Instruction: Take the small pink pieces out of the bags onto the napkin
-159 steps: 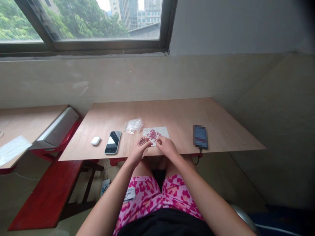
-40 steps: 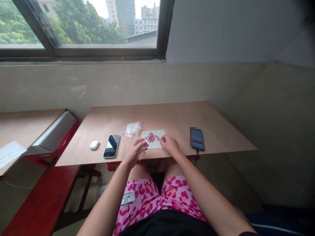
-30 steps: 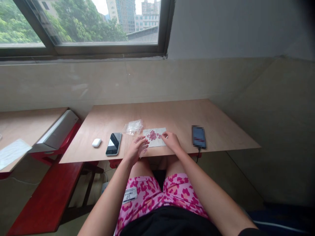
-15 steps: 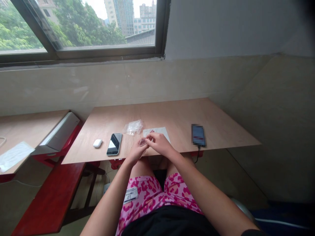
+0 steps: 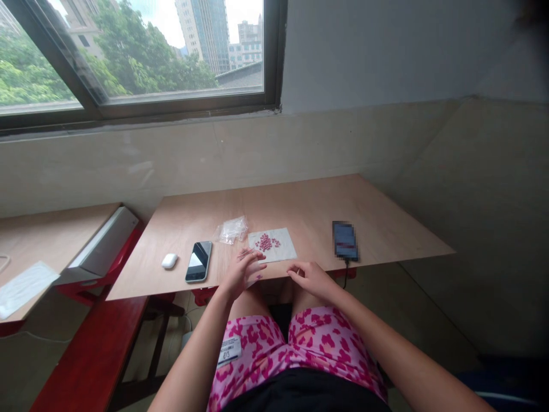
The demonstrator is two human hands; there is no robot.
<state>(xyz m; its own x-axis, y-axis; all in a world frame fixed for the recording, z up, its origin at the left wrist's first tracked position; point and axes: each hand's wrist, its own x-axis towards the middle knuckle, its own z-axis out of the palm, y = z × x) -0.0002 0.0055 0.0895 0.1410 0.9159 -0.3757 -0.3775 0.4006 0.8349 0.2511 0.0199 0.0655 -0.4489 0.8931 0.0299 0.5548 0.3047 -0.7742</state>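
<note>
Over the table's front edge, my left hand (image 5: 241,273) is held with its fingers curved around a thin, pale string (image 5: 246,252) that loops across them. A small pink bead (image 5: 258,277) shows just below those fingers. My right hand (image 5: 312,279) is apart from it, to the right, with thumb and fingertips pinched together; what lies between them is too small to make out. Just beyond both hands, many small pink beads (image 5: 266,242) lie in a loose pile on a white sheet (image 5: 286,247).
Behind my left hand lies a crumpled clear plastic bag (image 5: 232,229). A phone (image 5: 199,261) and a white earbud case (image 5: 170,261) are to the left. At the right, another phone (image 5: 345,240) has a cable over the table edge (image 5: 386,256). A red bench (image 5: 92,355) stands lower left.
My hands were together over the sheet's near edge. The right hand has moved away to the right and nearer to me, uncovering the beads. The left hand has dropped slightly.
</note>
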